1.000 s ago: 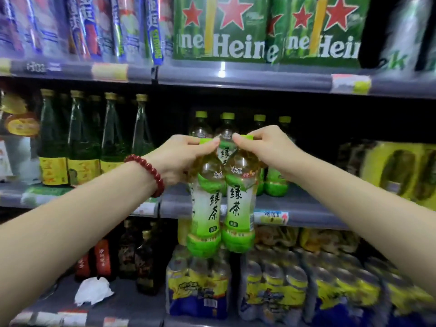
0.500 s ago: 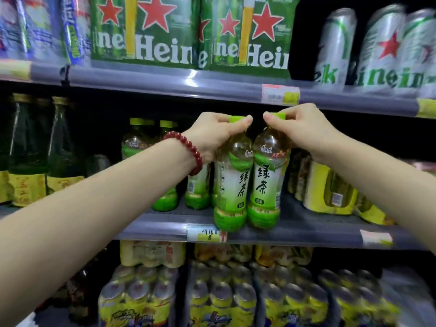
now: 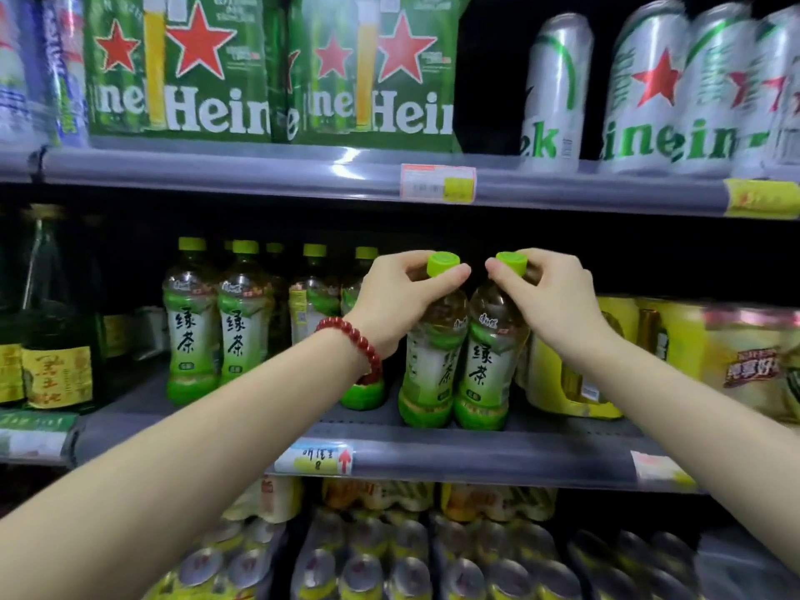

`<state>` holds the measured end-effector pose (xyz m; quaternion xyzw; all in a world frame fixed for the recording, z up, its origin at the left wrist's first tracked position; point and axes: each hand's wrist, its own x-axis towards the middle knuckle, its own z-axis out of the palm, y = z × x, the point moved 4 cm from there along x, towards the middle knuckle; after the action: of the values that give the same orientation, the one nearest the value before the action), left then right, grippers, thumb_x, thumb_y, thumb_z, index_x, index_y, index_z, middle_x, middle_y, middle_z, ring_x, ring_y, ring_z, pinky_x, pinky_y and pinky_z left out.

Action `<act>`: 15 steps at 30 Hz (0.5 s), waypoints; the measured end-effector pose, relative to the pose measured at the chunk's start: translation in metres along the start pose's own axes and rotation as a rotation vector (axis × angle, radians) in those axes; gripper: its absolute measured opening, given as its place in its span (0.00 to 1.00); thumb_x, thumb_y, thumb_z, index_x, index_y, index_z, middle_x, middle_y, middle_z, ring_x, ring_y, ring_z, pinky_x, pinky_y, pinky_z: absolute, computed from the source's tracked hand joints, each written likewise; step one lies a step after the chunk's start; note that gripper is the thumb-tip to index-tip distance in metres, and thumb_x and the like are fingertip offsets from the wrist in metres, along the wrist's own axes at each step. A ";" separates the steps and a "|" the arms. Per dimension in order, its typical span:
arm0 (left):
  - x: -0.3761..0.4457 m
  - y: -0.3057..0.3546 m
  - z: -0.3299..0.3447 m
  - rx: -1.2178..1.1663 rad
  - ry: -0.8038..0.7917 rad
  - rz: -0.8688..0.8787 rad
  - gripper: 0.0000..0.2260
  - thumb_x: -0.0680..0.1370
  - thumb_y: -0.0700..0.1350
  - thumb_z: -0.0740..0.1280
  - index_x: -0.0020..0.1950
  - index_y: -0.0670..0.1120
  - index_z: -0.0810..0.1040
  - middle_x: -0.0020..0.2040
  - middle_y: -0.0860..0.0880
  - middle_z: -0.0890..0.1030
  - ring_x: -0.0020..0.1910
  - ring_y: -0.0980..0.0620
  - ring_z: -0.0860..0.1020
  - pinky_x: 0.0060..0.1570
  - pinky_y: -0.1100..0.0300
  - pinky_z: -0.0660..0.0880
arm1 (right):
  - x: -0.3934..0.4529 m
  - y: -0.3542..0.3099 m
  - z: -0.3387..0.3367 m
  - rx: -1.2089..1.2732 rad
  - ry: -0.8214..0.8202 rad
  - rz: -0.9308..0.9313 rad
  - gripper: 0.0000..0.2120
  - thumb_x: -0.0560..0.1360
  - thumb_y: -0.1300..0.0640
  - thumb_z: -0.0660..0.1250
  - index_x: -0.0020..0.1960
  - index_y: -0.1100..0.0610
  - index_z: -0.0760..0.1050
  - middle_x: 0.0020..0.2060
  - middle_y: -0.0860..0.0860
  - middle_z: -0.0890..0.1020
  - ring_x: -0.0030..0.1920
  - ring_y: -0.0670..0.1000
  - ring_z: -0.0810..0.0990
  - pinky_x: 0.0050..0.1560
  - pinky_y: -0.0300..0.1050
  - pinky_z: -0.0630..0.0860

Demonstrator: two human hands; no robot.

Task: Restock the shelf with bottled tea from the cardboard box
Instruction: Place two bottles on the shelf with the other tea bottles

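Observation:
Two green-tea bottles stand side by side on the grey middle shelf (image 3: pixel 476 452), near its front edge. My left hand (image 3: pixel 402 296) grips the neck and green cap of the left bottle (image 3: pixel 430 361). My right hand (image 3: pixel 550 296) pinches the cap and neck of the right bottle (image 3: pixel 487 365). Both bottles are upright with their bases on the shelf. Several more tea bottles (image 3: pixel 216 331) of the same kind stand in rows to the left, some hidden behind my left wrist. The cardboard box is out of view.
Yellow multipacks (image 3: pixel 692 352) sit right of the held bottles, touching or nearly so. Dark glass bottles (image 3: pixel 56 339) stand at far left. Green beer packs (image 3: pixel 268 67) and cans (image 3: pixel 649 93) fill the shelf above; canned multipacks (image 3: pixel 389 560) lie below.
The two bottles went from hanging in front of the shelf edge to standing on the middle shelf. Both hands moved forward with them and keep their hold on the caps.

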<state>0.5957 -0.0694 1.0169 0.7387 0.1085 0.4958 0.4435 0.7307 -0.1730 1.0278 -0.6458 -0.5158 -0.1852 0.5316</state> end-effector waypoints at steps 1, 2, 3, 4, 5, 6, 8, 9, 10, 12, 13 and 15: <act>0.002 0.000 0.002 0.006 -0.006 -0.010 0.04 0.72 0.47 0.73 0.45 0.49 0.84 0.43 0.49 0.85 0.45 0.53 0.83 0.51 0.56 0.80 | 0.002 0.003 0.000 0.030 -0.007 0.020 0.11 0.74 0.44 0.68 0.44 0.51 0.82 0.38 0.45 0.84 0.42 0.42 0.81 0.44 0.38 0.70; 0.003 0.000 0.004 0.011 -0.003 -0.017 0.06 0.72 0.47 0.73 0.46 0.48 0.84 0.44 0.48 0.86 0.47 0.52 0.84 0.51 0.56 0.80 | 0.003 0.006 -0.001 0.062 -0.013 0.044 0.11 0.74 0.44 0.68 0.45 0.51 0.82 0.39 0.45 0.84 0.43 0.42 0.81 0.44 0.37 0.71; 0.004 -0.002 0.006 0.012 0.007 -0.023 0.08 0.72 0.48 0.73 0.48 0.47 0.83 0.46 0.48 0.85 0.48 0.52 0.84 0.51 0.56 0.80 | 0.004 0.009 0.000 0.089 -0.019 0.066 0.12 0.74 0.44 0.68 0.46 0.52 0.82 0.39 0.45 0.84 0.44 0.43 0.80 0.44 0.36 0.70; 0.004 -0.004 0.007 0.014 0.024 -0.026 0.10 0.71 0.48 0.73 0.51 0.46 0.83 0.48 0.48 0.85 0.49 0.52 0.83 0.51 0.57 0.79 | 0.004 0.012 0.002 0.107 -0.028 0.082 0.12 0.74 0.44 0.68 0.48 0.52 0.82 0.40 0.45 0.83 0.45 0.43 0.80 0.46 0.37 0.70; 0.004 -0.009 0.008 0.034 0.047 -0.025 0.14 0.70 0.48 0.74 0.54 0.47 0.82 0.50 0.49 0.84 0.51 0.53 0.82 0.53 0.57 0.79 | 0.004 0.015 0.004 0.110 -0.039 0.094 0.12 0.74 0.44 0.68 0.50 0.52 0.81 0.42 0.44 0.82 0.46 0.43 0.79 0.47 0.38 0.70; 0.004 -0.016 0.009 0.071 0.063 -0.028 0.18 0.69 0.49 0.75 0.57 0.48 0.80 0.52 0.50 0.83 0.53 0.53 0.81 0.55 0.56 0.78 | 0.002 0.019 0.007 0.103 -0.050 0.104 0.12 0.73 0.45 0.69 0.52 0.51 0.79 0.43 0.44 0.81 0.47 0.44 0.78 0.49 0.39 0.70; 0.000 -0.032 0.012 0.128 0.065 -0.073 0.29 0.65 0.51 0.77 0.64 0.50 0.73 0.59 0.51 0.79 0.58 0.53 0.78 0.60 0.55 0.75 | -0.002 0.031 0.016 0.101 -0.073 0.145 0.19 0.72 0.46 0.71 0.59 0.53 0.75 0.48 0.45 0.78 0.50 0.45 0.76 0.52 0.39 0.69; -0.002 -0.040 0.014 0.141 0.052 -0.104 0.34 0.64 0.50 0.78 0.67 0.51 0.70 0.62 0.52 0.77 0.60 0.54 0.76 0.62 0.55 0.73 | -0.005 0.039 0.022 0.117 -0.084 0.173 0.25 0.71 0.47 0.73 0.64 0.54 0.72 0.51 0.46 0.78 0.52 0.46 0.76 0.54 0.40 0.70; -0.004 -0.047 0.015 0.164 0.034 -0.122 0.38 0.64 0.48 0.78 0.70 0.51 0.65 0.64 0.53 0.74 0.62 0.55 0.74 0.64 0.58 0.71 | -0.008 0.047 0.027 0.139 -0.101 0.188 0.30 0.69 0.49 0.74 0.68 0.53 0.69 0.54 0.47 0.78 0.55 0.47 0.77 0.57 0.42 0.72; -0.003 -0.057 0.015 0.210 0.006 -0.129 0.42 0.66 0.44 0.78 0.74 0.52 0.59 0.67 0.53 0.70 0.62 0.58 0.69 0.62 0.63 0.66 | -0.015 0.060 0.038 0.200 -0.162 0.180 0.38 0.67 0.53 0.77 0.72 0.48 0.63 0.60 0.47 0.78 0.59 0.49 0.78 0.63 0.49 0.75; -0.002 -0.061 0.013 0.223 0.000 -0.142 0.43 0.66 0.43 0.77 0.75 0.52 0.57 0.69 0.52 0.68 0.63 0.58 0.67 0.63 0.62 0.65 | -0.020 0.066 0.042 0.243 -0.185 0.174 0.41 0.66 0.54 0.77 0.73 0.45 0.60 0.61 0.46 0.78 0.61 0.49 0.78 0.63 0.52 0.75; -0.003 -0.071 0.011 0.250 -0.022 -0.205 0.46 0.66 0.44 0.78 0.76 0.52 0.54 0.73 0.51 0.65 0.69 0.53 0.66 0.67 0.58 0.65 | -0.029 0.077 0.049 0.278 -0.216 0.189 0.44 0.65 0.55 0.78 0.74 0.44 0.58 0.62 0.44 0.76 0.62 0.47 0.77 0.64 0.51 0.75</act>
<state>0.6229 -0.0357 0.9601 0.7787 0.2391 0.4225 0.3974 0.7706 -0.1363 0.9485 -0.6278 -0.5277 0.0090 0.5721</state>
